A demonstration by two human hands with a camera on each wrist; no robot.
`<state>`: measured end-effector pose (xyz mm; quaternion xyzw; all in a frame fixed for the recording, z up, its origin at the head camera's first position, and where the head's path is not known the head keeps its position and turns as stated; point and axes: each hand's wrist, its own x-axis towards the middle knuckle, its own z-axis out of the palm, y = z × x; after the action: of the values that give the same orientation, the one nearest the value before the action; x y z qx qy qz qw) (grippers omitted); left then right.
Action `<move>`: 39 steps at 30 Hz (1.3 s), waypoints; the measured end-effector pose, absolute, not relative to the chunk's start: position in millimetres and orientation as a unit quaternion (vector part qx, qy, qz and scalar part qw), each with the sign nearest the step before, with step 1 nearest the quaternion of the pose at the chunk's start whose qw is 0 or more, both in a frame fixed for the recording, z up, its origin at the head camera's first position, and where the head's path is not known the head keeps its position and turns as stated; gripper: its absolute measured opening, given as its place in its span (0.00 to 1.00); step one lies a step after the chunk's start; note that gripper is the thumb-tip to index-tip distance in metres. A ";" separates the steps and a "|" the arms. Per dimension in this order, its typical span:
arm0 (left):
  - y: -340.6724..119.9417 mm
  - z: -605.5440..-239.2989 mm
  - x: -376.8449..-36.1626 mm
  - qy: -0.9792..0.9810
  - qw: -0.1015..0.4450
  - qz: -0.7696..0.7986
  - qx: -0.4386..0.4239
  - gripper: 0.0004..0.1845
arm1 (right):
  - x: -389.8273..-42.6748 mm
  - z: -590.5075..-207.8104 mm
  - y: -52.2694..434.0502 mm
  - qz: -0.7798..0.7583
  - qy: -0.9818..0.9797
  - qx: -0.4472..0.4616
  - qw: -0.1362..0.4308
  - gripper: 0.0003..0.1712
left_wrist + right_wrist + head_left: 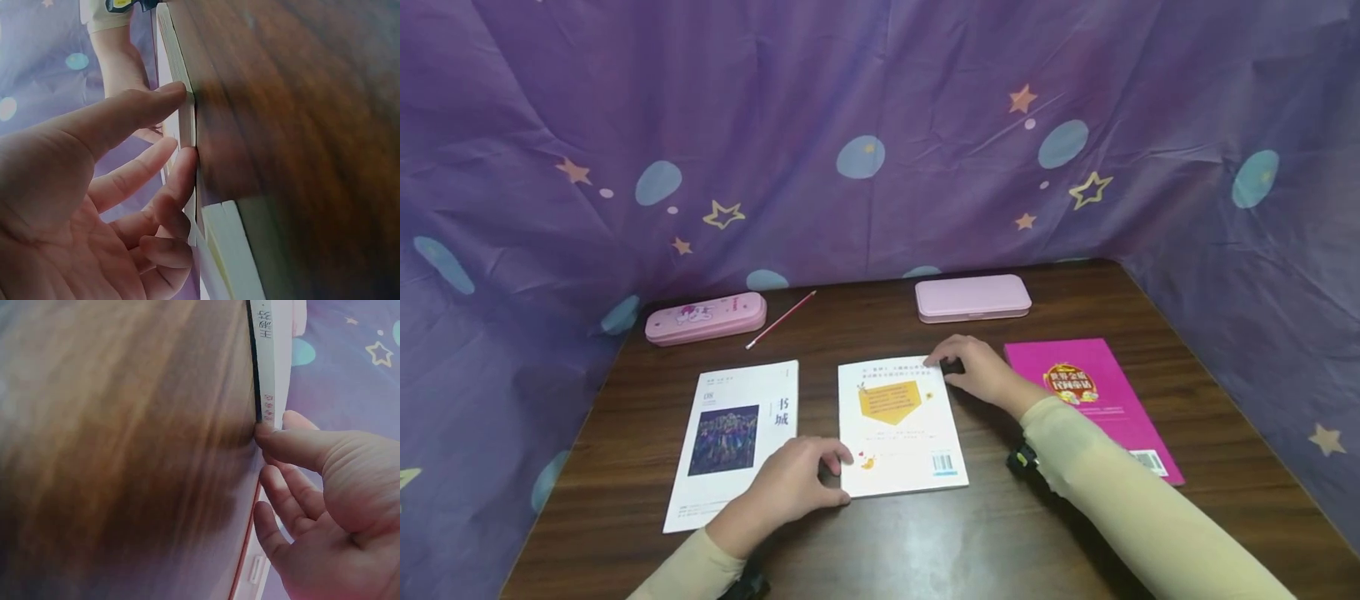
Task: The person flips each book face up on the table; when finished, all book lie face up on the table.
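A white book (891, 467) with a yellow pentagon on its cover lies flat on the table between my two hands. My left hand (797, 479) is at its lower left edge; in the left wrist view, the thumb (169, 97) and fingertips touch the page edges. At the upper right corner, my right hand (981, 371) touches the book with loosely bent fingers. Its thumb (290, 444) rests against the spine in the right wrist view. Left of that book lies another white one (722, 392) with a dark picture, partly covered by my left hand.
A magenta book (1105, 367) lies at the right, partly behind my right forearm. Along the back are a decorated pink pencil case (707, 318), a red pencil (782, 319) and a plain pink case (973, 297). A purple starry cloth (805, 100) hangs behind the wooden table (910, 550).
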<state>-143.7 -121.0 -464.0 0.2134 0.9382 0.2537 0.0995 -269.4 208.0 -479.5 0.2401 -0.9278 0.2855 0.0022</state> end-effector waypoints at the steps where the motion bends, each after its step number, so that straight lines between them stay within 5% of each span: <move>1: -121.0 -464.1 -143.7 0.938 0.099 0.255 0.212 0.22 | -269.5 -478.8 208.3 0.286 -0.928 0.240 0.005 0.23; 23: -127.0 -463.6 -143.3 0.930 0.113 0.274 0.219 0.23 | -266.9 -477.2 225.7 0.325 -0.912 0.250 -0.021 0.18; 33: -126.1 -466.9 -140.8 0.937 0.069 0.261 0.221 0.30 | -266.1 -471.8 230.7 0.353 -0.897 0.264 -0.033 0.16; 39: -126.8 -465.0 -138.5 0.936 0.042 0.276 0.213 0.24 | -266.8 -468.4 237.7 0.371 -0.888 0.271 -0.037 0.15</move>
<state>-138.5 -126.8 -465.0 0.2126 0.9364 0.2760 0.0415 -266.8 237.7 -468.4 0.2708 -0.8876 0.3707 -0.0371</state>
